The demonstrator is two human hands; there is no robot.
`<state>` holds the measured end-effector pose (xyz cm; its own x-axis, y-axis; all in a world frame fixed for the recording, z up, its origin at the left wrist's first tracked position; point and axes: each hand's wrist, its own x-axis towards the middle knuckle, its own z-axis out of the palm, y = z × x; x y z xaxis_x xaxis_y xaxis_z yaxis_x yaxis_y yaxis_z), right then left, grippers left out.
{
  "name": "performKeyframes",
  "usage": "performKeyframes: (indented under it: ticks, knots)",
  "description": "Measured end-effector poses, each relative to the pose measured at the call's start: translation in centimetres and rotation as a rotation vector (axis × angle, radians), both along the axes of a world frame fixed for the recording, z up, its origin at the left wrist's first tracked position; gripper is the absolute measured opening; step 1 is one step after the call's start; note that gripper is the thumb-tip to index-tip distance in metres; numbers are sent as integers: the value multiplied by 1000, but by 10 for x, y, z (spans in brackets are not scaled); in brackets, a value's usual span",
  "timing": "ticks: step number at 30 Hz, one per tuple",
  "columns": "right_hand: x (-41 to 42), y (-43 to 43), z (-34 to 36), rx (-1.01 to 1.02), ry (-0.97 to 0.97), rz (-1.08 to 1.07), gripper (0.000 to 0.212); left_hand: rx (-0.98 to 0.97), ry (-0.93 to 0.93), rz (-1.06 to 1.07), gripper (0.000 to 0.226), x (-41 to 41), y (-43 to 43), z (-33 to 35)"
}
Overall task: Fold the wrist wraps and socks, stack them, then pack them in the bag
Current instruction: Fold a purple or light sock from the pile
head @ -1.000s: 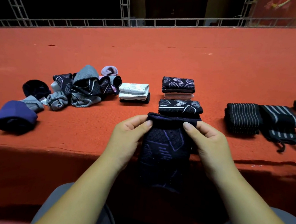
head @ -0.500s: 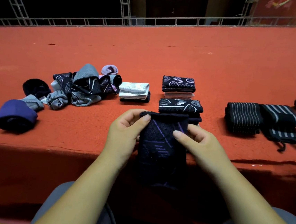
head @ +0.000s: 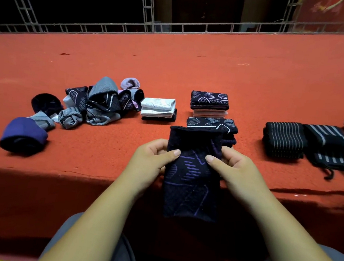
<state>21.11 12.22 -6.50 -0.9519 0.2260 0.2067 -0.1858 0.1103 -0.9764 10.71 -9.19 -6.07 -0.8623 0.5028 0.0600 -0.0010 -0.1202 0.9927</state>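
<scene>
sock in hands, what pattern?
Dark navy sock with purple geometric lines and dashes; head view.

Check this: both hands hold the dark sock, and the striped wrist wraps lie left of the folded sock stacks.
Wrong side. In the head view the striped wrist wraps lie right of the folded sock stacks. The left hand and right hand do hold the dark sock.

- No words, brands, labels or numbers could be read anywhere.
- The dark navy knitted sock [head: 191,184] bore only purple line patterns.
- The red hanging banner [head: 325,12] was too blurred to read.
</scene>
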Motion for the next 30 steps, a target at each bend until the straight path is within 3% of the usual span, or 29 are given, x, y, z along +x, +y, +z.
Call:
performKeyframes:
  ticks: [2,13,18,20,26,30]
  knots:
    - [0,1,0,18,1,-19,10,21,-19,-14,16,-3,0,-2]
    - [3,7,6,-7,-38,-8,27,31,-42,-55,28,-7,-4,-2]
    - [6,4,7,-46,-12,4,22,35,-44,-33,25,-2,-3,0]
    - [8,1,8,-72,-10,-16,28,39,-51,-8,20,1,-4,2]
    - [7,2,2,-1,-67,-67,44,81,-63,-7,33,6,-6,6]
    - [13,1,8,9,-128,-83,45,72,-77,7,29,6,-7,7]
